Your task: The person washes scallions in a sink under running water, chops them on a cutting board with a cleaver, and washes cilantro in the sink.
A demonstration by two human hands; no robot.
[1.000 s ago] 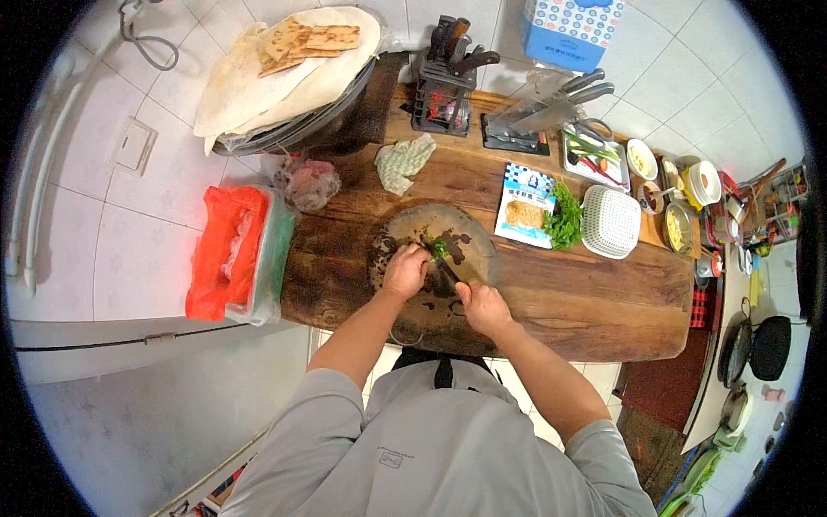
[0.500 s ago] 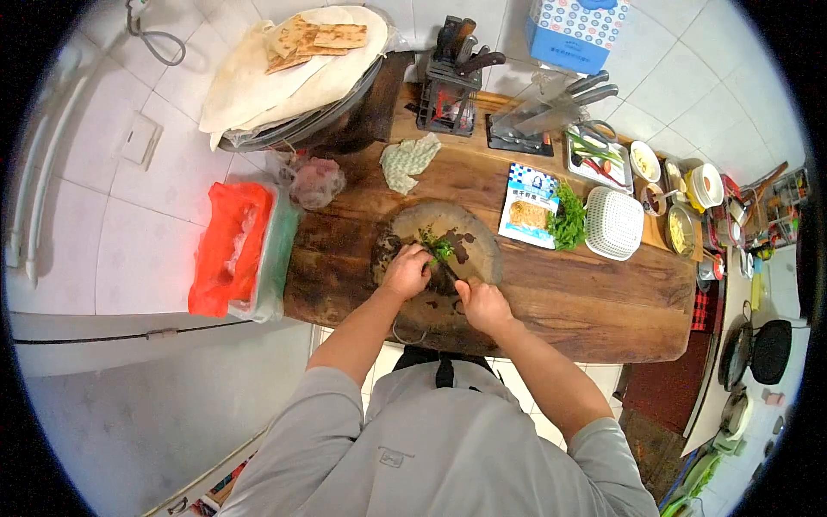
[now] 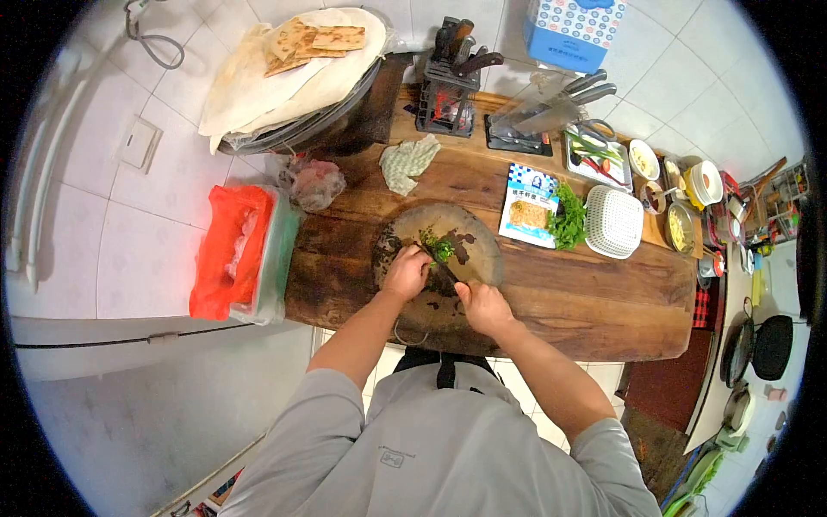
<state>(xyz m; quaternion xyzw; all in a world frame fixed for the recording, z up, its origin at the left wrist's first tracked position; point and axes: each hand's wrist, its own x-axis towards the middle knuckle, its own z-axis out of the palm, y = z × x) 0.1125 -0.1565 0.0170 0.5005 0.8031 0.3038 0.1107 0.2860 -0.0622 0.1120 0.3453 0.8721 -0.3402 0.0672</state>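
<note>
Little has moved since a second ago: the table's things sit a touch farther right in the frame, and both hands keep nearly the same pose. At mid-frame, the left hand (image 3: 407,272) is curled with fingertips bunched at the greens (image 3: 438,246); whether it pinches them I cannot tell. The right hand (image 3: 484,308) is closed around the knife (image 3: 447,270). The blade slants from that fist toward the upper left, ending beside the left fingertips. The greens lie just past those fingertips on the round board (image 3: 480,247), clearly nearer the left hand.

Outward on the table (image 3: 594,306), a cloth (image 3: 408,164) lies above the board; a packet (image 3: 528,207), herbs (image 3: 566,217) and a white basket (image 3: 613,222) stand right of centre.

The right hand hides the knife's handle; the left palm and blade's edge are hard to make out.
</note>
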